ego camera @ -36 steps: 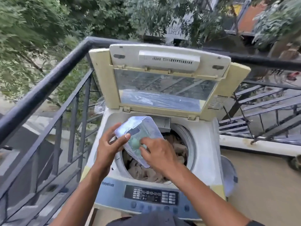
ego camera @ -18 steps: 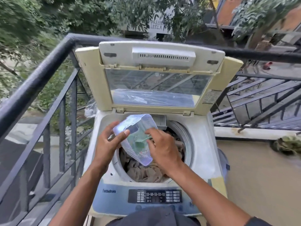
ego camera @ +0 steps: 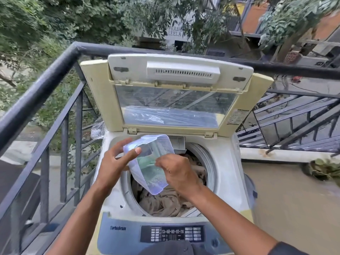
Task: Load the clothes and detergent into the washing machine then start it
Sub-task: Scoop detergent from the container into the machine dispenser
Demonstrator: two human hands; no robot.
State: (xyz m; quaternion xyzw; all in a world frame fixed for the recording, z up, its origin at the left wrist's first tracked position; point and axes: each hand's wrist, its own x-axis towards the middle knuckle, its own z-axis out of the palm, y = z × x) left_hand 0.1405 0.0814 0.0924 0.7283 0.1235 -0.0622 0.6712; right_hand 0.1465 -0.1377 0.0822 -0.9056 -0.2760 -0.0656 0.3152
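Note:
A top-loading washing machine (ego camera: 226,173) stands in front of me with its lid (ego camera: 171,92) raised. Brown clothes (ego camera: 165,201) fill the drum. Over the drum my left hand (ego camera: 114,162) holds a clear plastic detergent container (ego camera: 152,162), tilted, with whitish powder and a green scoop inside. My right hand (ego camera: 174,170) reaches into the container's open mouth, fingers pinched around the scoop's handle, which is partly hidden. The control panel (ego camera: 172,233) runs along the machine's front edge.
A black metal railing (ego camera: 46,83) runs close along the left and behind the machine. A crumpled plastic bag (ego camera: 98,128) sits at the machine's back left corner. The tan balcony floor (ego camera: 287,203) lies to the right, with a leafy plant (ego camera: 323,168) on it.
The camera has tilted and the view shifted slightly. My right hand has moved deeper into the container. The left hand keeps holding it in the same place.

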